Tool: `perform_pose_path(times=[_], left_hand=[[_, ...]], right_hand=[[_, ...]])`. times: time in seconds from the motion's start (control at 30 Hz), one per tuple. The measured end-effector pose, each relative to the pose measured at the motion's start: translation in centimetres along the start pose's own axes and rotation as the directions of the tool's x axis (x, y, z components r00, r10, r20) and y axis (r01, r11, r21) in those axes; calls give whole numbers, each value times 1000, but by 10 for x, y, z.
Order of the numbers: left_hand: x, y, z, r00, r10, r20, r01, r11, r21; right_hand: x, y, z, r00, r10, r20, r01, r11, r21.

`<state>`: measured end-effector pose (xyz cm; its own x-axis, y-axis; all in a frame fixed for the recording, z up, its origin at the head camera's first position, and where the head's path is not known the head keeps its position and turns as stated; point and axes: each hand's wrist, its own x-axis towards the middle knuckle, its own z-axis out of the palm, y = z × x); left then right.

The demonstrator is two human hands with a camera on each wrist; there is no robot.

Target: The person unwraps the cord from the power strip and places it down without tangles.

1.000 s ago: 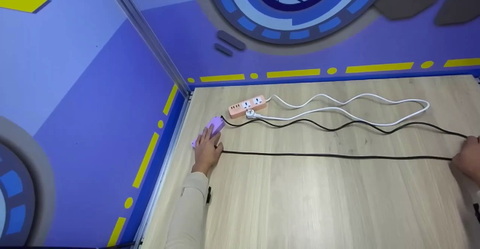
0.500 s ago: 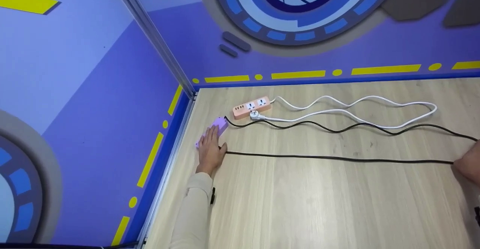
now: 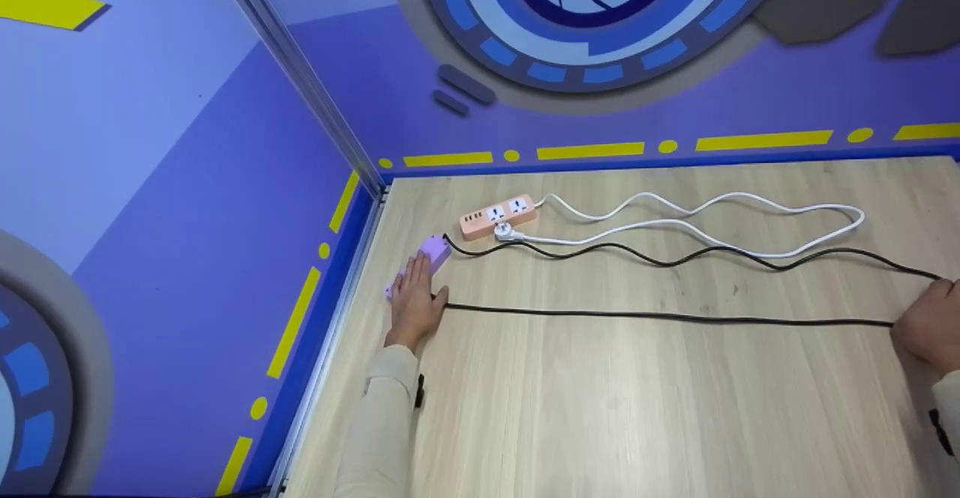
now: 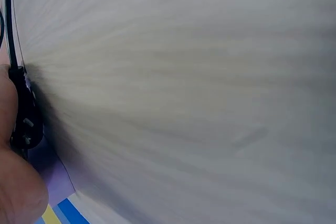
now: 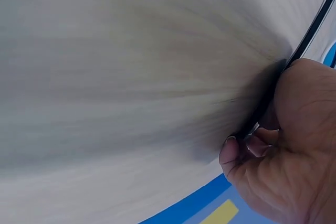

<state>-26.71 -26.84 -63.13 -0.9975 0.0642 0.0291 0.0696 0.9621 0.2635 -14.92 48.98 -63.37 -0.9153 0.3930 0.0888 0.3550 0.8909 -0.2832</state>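
In the head view, my left hand (image 3: 414,307) rests over a purple power strip (image 3: 435,249), its fingers lying straight across the strip and hiding much of it. Against the palm side, the left wrist view has a black plug (image 4: 27,124) beside the strip. From the strip's far end a black cord (image 3: 660,316) runs wavily to the right, bends back at my right hand (image 3: 931,325), and returns taut to the left hand. Thumb and curled fingers of the right hand grip this cord at the bend, close over the table, as the right wrist view confirms.
Behind the purple strip lies a peach power strip (image 3: 480,222) with its white plug (image 3: 504,231) in front. Its white cord (image 3: 814,205) makes a long loop, crossed by the black cord. Printed blue-purple walls (image 3: 600,119) border the wooden table (image 3: 645,415) at back and left.
The right hand has shifted slightly left with the cord bend and shows more fully. The left hand and both strips hold their places, while the head view drifts a little.
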Motion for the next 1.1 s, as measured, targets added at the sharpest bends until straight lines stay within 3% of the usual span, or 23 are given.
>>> perform_pose_path(times=[0.1, 0.3, 0.37, 0.47, 0.6, 1.1], left_hand=[[0, 1, 3, 1000, -6, 6, 6, 1000, 3], [5, 2, 7, 1000, -5, 11, 6, 1000, -11], [5, 2, 6, 1000, -10, 12, 10, 1000, -12], [4, 1, 4, 1000, -16, 12, 16, 1000, -18], [1, 0, 3, 1000, -15, 7, 15, 999, -28], [0, 3, 2, 1000, -19, -16, 18, 1000, -22]], right_hand=[[-1, -2, -2, 999, -40, -13, 39, 998, -50], [-2, -2, -5, 999, -34, -8, 33, 994, -103], [-3, -3, -4, 996, -80, -29, 75, 986, -151], [-1, -4, -4, 995, -85, 59, 95, 979, -180], [0, -5, -3, 976, 5, 216, 31, 986, -164], [2, -6, -6, 963, -33, 267, 103, 962, -254]])
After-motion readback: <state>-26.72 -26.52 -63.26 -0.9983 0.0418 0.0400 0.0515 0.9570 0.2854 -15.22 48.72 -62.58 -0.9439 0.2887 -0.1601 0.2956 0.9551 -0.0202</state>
